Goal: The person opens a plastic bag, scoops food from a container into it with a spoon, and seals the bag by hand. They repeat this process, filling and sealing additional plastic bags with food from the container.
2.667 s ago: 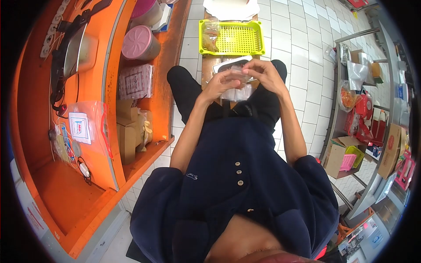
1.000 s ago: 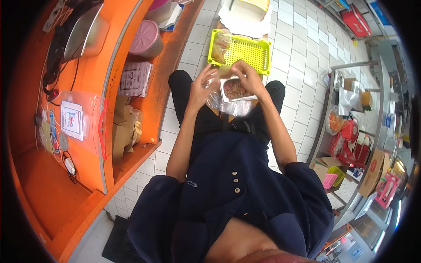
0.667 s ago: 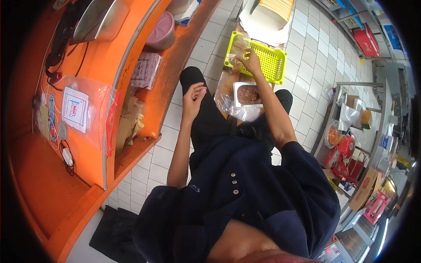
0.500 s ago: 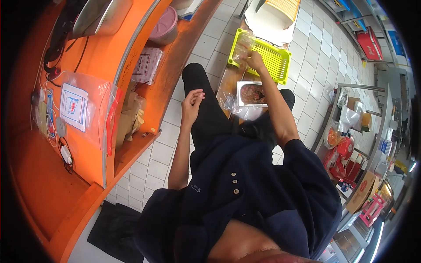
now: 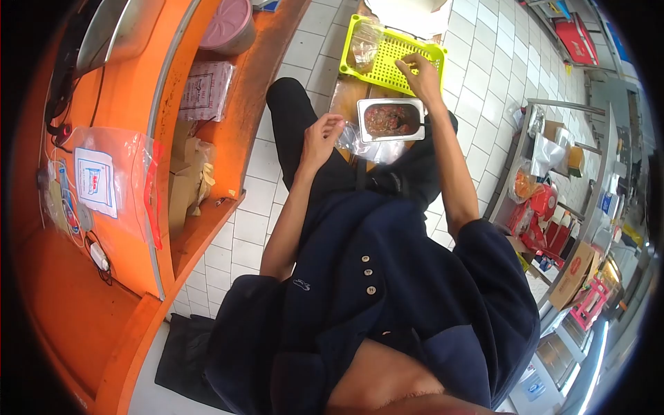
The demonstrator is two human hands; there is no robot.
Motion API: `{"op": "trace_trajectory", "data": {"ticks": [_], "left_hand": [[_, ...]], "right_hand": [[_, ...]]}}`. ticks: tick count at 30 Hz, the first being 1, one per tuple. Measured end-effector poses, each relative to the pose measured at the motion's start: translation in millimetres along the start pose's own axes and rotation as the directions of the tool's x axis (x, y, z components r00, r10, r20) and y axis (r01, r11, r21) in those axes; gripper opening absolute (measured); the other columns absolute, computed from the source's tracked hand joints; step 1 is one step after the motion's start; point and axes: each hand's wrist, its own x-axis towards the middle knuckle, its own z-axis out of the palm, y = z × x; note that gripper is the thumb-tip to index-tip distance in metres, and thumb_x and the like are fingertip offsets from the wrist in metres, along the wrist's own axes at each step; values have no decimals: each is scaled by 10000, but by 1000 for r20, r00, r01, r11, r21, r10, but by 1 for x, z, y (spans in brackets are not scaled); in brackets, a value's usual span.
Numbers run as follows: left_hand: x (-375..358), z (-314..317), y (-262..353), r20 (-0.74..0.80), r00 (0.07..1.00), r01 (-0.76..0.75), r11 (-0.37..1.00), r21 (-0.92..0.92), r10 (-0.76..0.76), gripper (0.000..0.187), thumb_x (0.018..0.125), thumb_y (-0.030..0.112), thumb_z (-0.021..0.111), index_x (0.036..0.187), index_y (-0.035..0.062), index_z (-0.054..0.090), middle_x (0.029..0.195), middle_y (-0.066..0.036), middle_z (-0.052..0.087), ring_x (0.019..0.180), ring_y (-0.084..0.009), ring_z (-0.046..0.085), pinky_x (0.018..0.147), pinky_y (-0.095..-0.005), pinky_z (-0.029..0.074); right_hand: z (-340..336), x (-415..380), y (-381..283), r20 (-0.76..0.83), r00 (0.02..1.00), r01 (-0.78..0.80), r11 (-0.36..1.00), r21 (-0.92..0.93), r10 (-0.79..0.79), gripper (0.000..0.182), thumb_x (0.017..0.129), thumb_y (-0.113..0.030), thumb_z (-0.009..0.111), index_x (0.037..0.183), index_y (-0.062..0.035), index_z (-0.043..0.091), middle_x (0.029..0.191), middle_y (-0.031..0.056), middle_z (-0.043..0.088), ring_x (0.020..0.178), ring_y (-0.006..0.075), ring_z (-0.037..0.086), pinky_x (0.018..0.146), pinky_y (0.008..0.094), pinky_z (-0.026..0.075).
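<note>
My right hand (image 5: pixel 420 76) is above the right part of a lime-green plastic basket (image 5: pixel 443 59), its fingers bent and apart with nothing in them. At the basket's left end lies a clear plastic bag (image 5: pixel 364 50) with something brownish inside. Just below the basket, a rectangular metal container (image 5: pixel 370 134) holds a chunky red-brown mixture (image 5: pixel 387 119). A dark-handled utensil (image 5: pixel 404 127) rests in it. My left hand (image 5: pixel 321 140) hovers over my left thigh, fingers loosely curled and holding nothing visible. Beside it are clear plastic bags (image 5: pixel 373 150) on the bench.
An orange counter (image 5: pixel 131 124) stands on the left, its shelf holding a pink-lidded tub (image 5: pixel 228 24) and a wrapped packet (image 5: pixel 206 91). A white tray (image 5: pixel 408 15) sits beyond the basket. On the right is a metal rack (image 5: pixel 577 187) with mixed goods. White floor tiles (image 5: pixel 256 232) show between.
My right hand has let go of the plastic bag at the basket's left end and moved right, opening. My left hand has risen slightly toward the metal container. The camera view has shifted.
</note>
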Motion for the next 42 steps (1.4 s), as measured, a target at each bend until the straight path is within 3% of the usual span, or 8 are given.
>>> {"op": "trace_trajectory", "data": {"ticks": [4,6,10,24,27,29,34,42], "left_hand": [[2,15,-18,66,997,38,998,-41,-35,238,980,139,632,1137,-40,646,1020,-108,711,922,-159,703,801,-269,534],[2,20,-22,94,995,49,996,-77,-42,235,976,145,637,1127,-34,651,1016,-102,713,906,-160,702,806,-271,532],[3,24,-23,104,993,54,998,-38,-50,230,981,142,627,1130,-32,649,1008,-100,716,896,-158,697,816,-270,528],[-13,25,-15,37,998,54,993,-106,-51,259,984,188,639,1115,-35,662,914,-80,708,785,-109,672,684,-243,522],[-20,47,4,274,936,239,970,-43,-219,277,1003,217,622,1155,-12,655,982,-95,708,813,-115,675,715,-220,519],[-23,71,24,375,885,347,928,-138,-276,300,1006,240,617,1161,-14,653,1014,-104,705,829,-127,681,726,-234,527],[-29,113,32,479,776,605,700,-380,-411,330,1020,295,599,1161,3,658,1069,-99,698,894,-146,679,768,-300,546],[-27,129,2,515,784,566,739,-366,-345,250,1008,276,628,1041,34,678,913,-25,676,786,-95,626,716,-266,524]], "right_hand": [[-63,-60,14,36,996,89,976,-201,-83,323,873,-337,728,987,-35,715,992,212,715,938,369,685,799,464,530],[-78,-81,23,216,974,23,915,-403,70,306,861,-338,728,962,-50,708,905,203,716,882,385,683,781,486,525],[-72,-105,34,320,937,0,918,-396,138,308,850,-362,730,963,-75,711,837,179,723,828,380,699,777,484,523],[-75,-145,9,139,988,132,855,-501,-70,89,863,-172,681,870,-84,664,862,71,719,801,343,671,654,481,482],[-72,-156,6,117,993,36,948,-315,2,95,896,-132,669,908,-37,665,839,84,716,765,293,684,665,417,502],[-61,-166,10,170,961,-240,963,125,217,129,912,-119,644,936,-6,704,841,183,712,794,356,699,708,398,532],[-33,-201,7,147,914,-405,824,397,378,153,923,-88,641,1041,-2,686,801,119,714,768,175,676,725,336,522],[-24,-232,-25,115,847,-501,707,499,519,136,921,-109,664,1021,-19,677,821,83,701,749,137,629,695,330,501]]}}
